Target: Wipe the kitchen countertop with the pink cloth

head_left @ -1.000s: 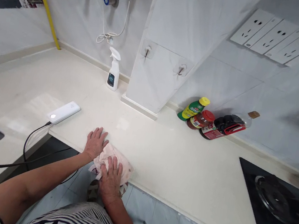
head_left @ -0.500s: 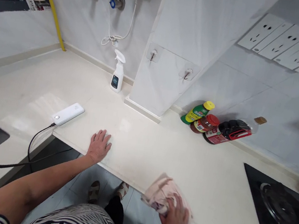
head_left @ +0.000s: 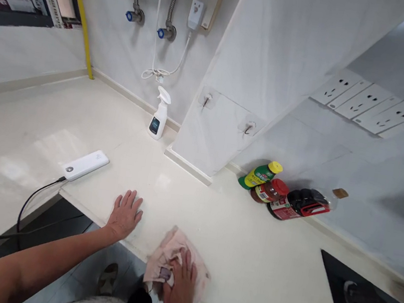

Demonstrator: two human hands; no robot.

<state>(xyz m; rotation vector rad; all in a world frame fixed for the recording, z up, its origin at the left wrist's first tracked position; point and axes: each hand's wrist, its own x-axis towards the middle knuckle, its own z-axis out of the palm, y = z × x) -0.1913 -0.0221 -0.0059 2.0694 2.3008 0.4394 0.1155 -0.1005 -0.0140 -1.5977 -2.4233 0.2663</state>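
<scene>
Clock centred on my right hand [head_left: 183,281], 12 o'clock facing the wall.

Right: palm and fingers are resting over a bunched pink cloth [head_left: 168,248]. The cloth is lying at the front edge of the tabletop [head_left: 254,260], its near side hanging past it. The folds are hiding my thumb side, so I cannot tell whether this grip is closing on the fabric or only pressing. Probably the spread fingers are spreading pressure across the folds.

Left: my left hand [head_left: 124,218], at 10 o'clock, is lying open and flat, holding nothing; probably it is bracing my lean.

Surroundings: beyond it, towards 10, a white power bank [head_left: 86,164] is lying with a black cable [head_left: 40,187] trailing over the tabletop's inner corner. A white spray bottle [head_left: 159,117] is standing at 11, near the wall. The tiled column [head_left: 205,152] is jutting out at 12, limiting reach there. Between 1 and 2, a green bottle [head_left: 257,177], a red-lidded jar [head_left: 269,192] and a dark jug [head_left: 293,204] are crowding the wall, presumably parked aside. At 3, a black cooktop [head_left: 335,278] is bounding the surface.
</scene>
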